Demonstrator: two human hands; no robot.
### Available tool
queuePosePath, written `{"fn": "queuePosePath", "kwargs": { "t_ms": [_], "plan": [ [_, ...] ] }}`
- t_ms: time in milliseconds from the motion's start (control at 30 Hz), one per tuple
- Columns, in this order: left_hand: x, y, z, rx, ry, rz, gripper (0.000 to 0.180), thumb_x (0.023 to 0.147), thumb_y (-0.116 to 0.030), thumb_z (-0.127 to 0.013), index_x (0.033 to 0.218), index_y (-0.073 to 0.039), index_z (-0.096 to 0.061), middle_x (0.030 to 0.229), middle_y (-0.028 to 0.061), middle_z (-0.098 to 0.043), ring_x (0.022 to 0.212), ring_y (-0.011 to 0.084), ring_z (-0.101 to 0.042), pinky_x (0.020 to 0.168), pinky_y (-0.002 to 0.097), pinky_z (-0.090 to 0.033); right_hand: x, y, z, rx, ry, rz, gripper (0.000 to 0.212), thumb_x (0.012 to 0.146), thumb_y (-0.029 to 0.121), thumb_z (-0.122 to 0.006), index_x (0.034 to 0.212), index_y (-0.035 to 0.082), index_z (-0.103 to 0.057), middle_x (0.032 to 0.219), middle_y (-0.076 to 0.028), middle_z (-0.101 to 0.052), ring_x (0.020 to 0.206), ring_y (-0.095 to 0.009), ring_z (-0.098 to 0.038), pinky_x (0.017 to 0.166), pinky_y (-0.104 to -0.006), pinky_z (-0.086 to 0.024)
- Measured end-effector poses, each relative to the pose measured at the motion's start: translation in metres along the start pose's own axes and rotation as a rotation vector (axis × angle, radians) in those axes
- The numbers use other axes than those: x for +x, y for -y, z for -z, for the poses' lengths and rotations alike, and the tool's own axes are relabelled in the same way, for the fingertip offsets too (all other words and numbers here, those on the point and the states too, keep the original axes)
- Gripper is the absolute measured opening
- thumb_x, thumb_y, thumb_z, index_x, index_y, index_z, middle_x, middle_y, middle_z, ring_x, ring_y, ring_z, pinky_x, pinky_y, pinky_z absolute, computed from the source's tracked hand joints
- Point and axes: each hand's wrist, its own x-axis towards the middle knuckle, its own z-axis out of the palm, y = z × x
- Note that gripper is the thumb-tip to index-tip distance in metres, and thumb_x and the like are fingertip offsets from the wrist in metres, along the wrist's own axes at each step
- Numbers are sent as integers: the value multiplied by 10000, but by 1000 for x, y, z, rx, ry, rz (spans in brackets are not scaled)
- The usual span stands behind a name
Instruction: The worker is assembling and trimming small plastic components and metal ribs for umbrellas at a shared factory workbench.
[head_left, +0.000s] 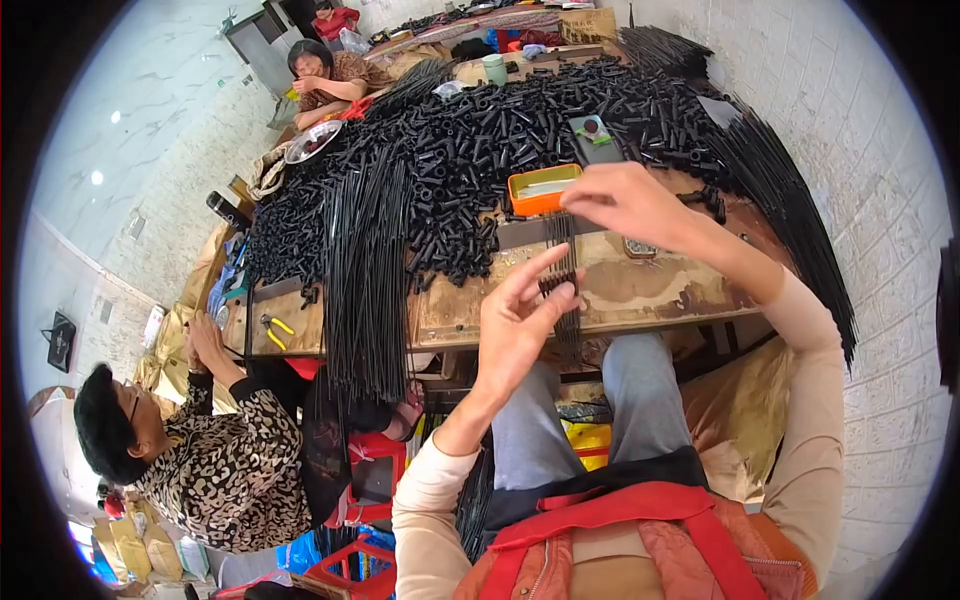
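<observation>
My left hand (515,325) is over the table's front edge, its index finger stretched forward and its thumb bent against a row of small black pieces (557,284). Thin dark rods (568,335) run past these pieces, some lying across the wood and over the edge. Above and to the right, my right hand (625,203) has its fingers drawn together, pointing left. What they hold, if anything, is too small to make out. Just beyond those fingertips stands an orange box (540,207) with pale contents.
Black tubular parts (470,140) are heaped across the wooden table (640,290). Bundles of long black rods lie at left (365,270) and right (790,190). Yellow-handled pliers (277,330) rest near a co-worker (220,450) on my left. Another person (335,80) sits at the far left.
</observation>
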Motion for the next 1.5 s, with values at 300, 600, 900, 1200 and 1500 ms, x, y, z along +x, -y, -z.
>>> {"fn": "queuePosePath", "kwargs": {
  "t_ms": [300, 600, 900, 1200, 1500],
  "plan": [
    [-20, -3, -7, -68, -87, 91, 221, 917, -55, -652, 1132, -11, -672, 1047, 74, -691, 966, 128, -655, 841, 287, -584, -74, 94, 7, -187, -112, 76, 466, 775, -30, -647, 1212, 132, -662, 852, -84, -580, 701, -241, -589, 583, -341, -480],
    [-22, -5, -6, -81, -86, 110, 212, 920, -37, -641, 1128, -14, -670, 1018, 65, -691, 952, 125, -657, 827, 284, -589, -81, 101, -3, -251, -74, 82, 541, 770, -25, -649, 1281, 151, -621, 853, -94, -532, 727, -258, -574, 619, -368, -480],
    [-19, -4, -6, -91, -79, 96, 208, 924, -27, -629, 1128, -6, -662, 1022, 74, -683, 947, 126, -656, 833, 289, -591, -78, 101, -5, -342, -79, 110, 532, 768, -30, -632, 1285, 94, -606, 864, -90, -533, 733, -255, -578, 601, -353, -489],
    [-18, -3, -1, -103, -62, 96, 186, 927, -19, -619, 1107, -1, -660, 1021, 78, -683, 949, 137, -660, 836, 302, -590, -75, 92, -8, -236, -118, 173, 511, 749, -54, -630, 1246, 65, -628, 846, -90, -544, 724, -251, -582, 607, -362, -494],
    [-19, -2, 5, -127, -20, 99, 174, 924, -23, -626, 1094, -11, -663, 1028, 87, -686, 958, 152, -665, 840, 311, -588, -69, 82, -8, -154, -106, 241, 476, 718, -52, -648, 1181, 58, -665, 834, -91, -560, 728, -255, -590, 628, -356, -502]
  ]
}}
